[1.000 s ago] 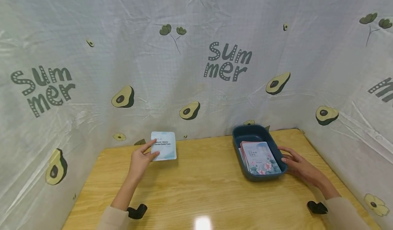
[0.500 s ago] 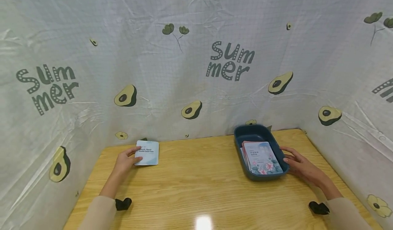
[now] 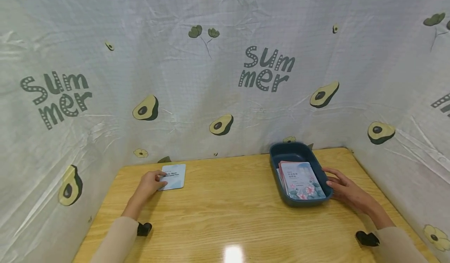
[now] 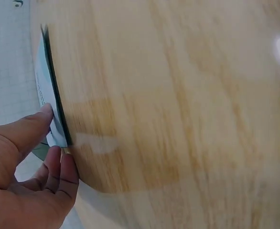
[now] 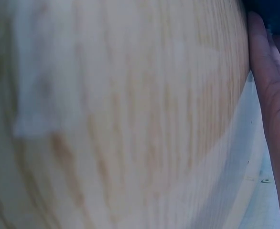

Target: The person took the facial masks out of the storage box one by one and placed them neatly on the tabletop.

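In the head view my left hand [image 3: 149,184] pinches the left edge of a pale blue-and-white double eyelid paste packet [image 3: 177,176] at the table's back left. The left wrist view has the thumb on the packet's [image 4: 51,90] printed face, other fingers bent at its near edge, and the packet close over the wood. Over on the right, a dark blue plastic basket [image 3: 288,148] holds a stack of flat packets [image 3: 303,179], the top one printed with pink flowers. My right hand [image 3: 348,192] rests against the basket's right wall, fingers extended, as the right wrist view also shows.
The wooden table [image 3: 225,200] ends at a white curtain [image 3: 183,83] printed with avocados, which encloses the back and both sides. A black wrist strap piece [image 3: 144,229] sits by the left sleeve, another [image 3: 367,239] by the right sleeve.
My left hand has carried the packet left and down, from raised in front of the curtain to close over the tabletop. My right hand stays at the basket.
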A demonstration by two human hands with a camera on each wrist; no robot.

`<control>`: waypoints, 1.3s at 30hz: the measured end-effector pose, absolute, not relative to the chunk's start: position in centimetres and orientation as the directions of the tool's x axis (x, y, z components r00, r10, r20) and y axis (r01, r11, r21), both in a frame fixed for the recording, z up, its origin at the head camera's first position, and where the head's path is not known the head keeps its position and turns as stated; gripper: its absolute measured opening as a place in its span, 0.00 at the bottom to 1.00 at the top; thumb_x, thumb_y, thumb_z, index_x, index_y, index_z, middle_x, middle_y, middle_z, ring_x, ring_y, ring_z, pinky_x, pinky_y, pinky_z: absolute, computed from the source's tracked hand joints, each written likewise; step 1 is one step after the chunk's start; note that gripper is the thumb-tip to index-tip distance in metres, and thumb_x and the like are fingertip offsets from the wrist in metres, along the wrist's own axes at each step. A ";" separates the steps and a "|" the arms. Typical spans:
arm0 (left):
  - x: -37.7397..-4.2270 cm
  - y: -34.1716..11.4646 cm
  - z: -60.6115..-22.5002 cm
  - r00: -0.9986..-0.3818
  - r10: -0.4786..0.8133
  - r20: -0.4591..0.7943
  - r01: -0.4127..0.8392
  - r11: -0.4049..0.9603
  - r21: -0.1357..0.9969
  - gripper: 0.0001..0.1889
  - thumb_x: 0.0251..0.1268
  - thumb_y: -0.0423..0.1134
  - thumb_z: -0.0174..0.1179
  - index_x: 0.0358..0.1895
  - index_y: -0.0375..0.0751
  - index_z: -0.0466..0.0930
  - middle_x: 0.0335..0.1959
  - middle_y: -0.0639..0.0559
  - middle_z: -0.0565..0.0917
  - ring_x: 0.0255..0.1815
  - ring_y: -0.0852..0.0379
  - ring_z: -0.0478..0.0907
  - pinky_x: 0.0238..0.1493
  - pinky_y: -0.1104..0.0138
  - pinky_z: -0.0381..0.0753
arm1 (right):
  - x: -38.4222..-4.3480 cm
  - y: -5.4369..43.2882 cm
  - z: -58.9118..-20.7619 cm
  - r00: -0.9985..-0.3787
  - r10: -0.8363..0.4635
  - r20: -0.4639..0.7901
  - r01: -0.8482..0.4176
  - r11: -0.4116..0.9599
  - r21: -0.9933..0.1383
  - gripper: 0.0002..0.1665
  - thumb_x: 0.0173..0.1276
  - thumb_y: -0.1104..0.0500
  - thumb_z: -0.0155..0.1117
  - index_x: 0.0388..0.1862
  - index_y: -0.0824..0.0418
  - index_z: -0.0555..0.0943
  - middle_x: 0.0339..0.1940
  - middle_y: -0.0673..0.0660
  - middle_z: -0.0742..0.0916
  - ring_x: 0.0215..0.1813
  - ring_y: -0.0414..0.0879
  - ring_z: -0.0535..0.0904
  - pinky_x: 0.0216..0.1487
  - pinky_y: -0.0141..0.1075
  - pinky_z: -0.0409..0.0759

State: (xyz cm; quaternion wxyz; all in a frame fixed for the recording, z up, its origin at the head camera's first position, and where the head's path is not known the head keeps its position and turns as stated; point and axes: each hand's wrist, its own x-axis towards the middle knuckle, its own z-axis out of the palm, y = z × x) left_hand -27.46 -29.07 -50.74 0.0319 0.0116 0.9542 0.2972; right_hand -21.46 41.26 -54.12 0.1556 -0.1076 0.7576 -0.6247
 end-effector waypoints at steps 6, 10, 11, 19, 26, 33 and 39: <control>-27.5 -28.8 -50.5 -0.996 0.032 -0.084 -0.020 0.829 0.559 0.18 0.65 0.30 0.68 0.56 0.24 0.81 0.32 0.42 0.76 0.35 0.49 0.69 0.35 0.62 0.69 | -21.3 41.1 -54.0 -0.930 -0.347 -0.121 0.048 0.210 -0.976 0.35 0.85 0.56 0.48 0.83 0.56 0.49 0.77 0.72 0.60 0.61 0.29 0.76 0.56 0.36 0.81; -27.5 -28.6 -50.5 -0.997 0.020 -0.079 -0.026 0.841 0.541 0.18 0.65 0.31 0.67 0.56 0.24 0.81 0.40 0.36 0.81 0.39 0.46 0.73 0.41 0.56 0.75 | -21.3 41.0 -53.8 -0.935 -0.334 -0.120 0.050 0.212 -0.976 0.35 0.85 0.56 0.48 0.83 0.55 0.49 0.76 0.68 0.63 0.61 0.29 0.77 0.56 0.35 0.81; -27.5 -28.5 -50.4 -0.997 0.016 -0.080 -0.029 0.844 0.536 0.18 0.65 0.31 0.67 0.56 0.24 0.81 0.41 0.34 0.81 0.40 0.45 0.74 0.42 0.55 0.76 | -21.3 41.0 -53.8 -0.936 -0.330 -0.121 0.051 0.214 -0.976 0.35 0.84 0.56 0.48 0.83 0.55 0.49 0.76 0.68 0.62 0.61 0.29 0.77 0.56 0.35 0.81; -26.2 -26.2 -50.1 -0.998 0.027 0.055 0.048 0.902 0.429 0.15 0.64 0.28 0.66 0.50 0.21 0.82 0.47 0.27 0.80 0.49 0.35 0.78 0.51 0.45 0.78 | -21.2 41.0 -54.1 -0.928 -0.346 -0.140 0.065 0.222 -0.973 0.35 0.85 0.55 0.47 0.83 0.55 0.48 0.79 0.77 0.55 0.60 0.30 0.77 0.56 0.36 0.82; -25.3 -21.0 -48.4 -0.963 0.147 0.227 0.227 0.896 0.382 0.15 0.69 0.32 0.65 0.54 0.28 0.83 0.54 0.32 0.81 0.51 0.34 0.81 0.48 0.48 0.84 | -21.4 41.0 -54.2 -0.927 -0.352 -0.128 0.057 0.205 -0.977 0.35 0.85 0.56 0.47 0.83 0.55 0.48 0.78 0.77 0.56 0.61 0.30 0.77 0.56 0.37 0.81; -24.6 -16.1 -46.2 -0.940 0.228 0.254 0.318 0.855 0.410 0.15 0.71 0.36 0.64 0.57 0.35 0.83 0.58 0.40 0.81 0.59 0.38 0.79 0.54 0.49 0.82 | -21.4 41.1 -54.3 -0.926 -0.356 -0.125 0.052 0.207 -0.977 0.35 0.85 0.56 0.47 0.83 0.55 0.48 0.76 0.69 0.63 0.61 0.30 0.77 0.56 0.36 0.81; -23.9 -12.9 -44.6 -0.918 0.300 0.258 0.390 0.799 0.458 0.16 0.72 0.38 0.65 0.58 0.37 0.83 0.59 0.41 0.81 0.62 0.40 0.78 0.57 0.49 0.81 | -21.4 41.2 -54.1 -0.922 -0.372 -0.112 0.037 0.201 -0.979 0.35 0.85 0.57 0.46 0.83 0.56 0.47 0.74 0.60 0.67 0.62 0.29 0.76 0.56 0.34 0.80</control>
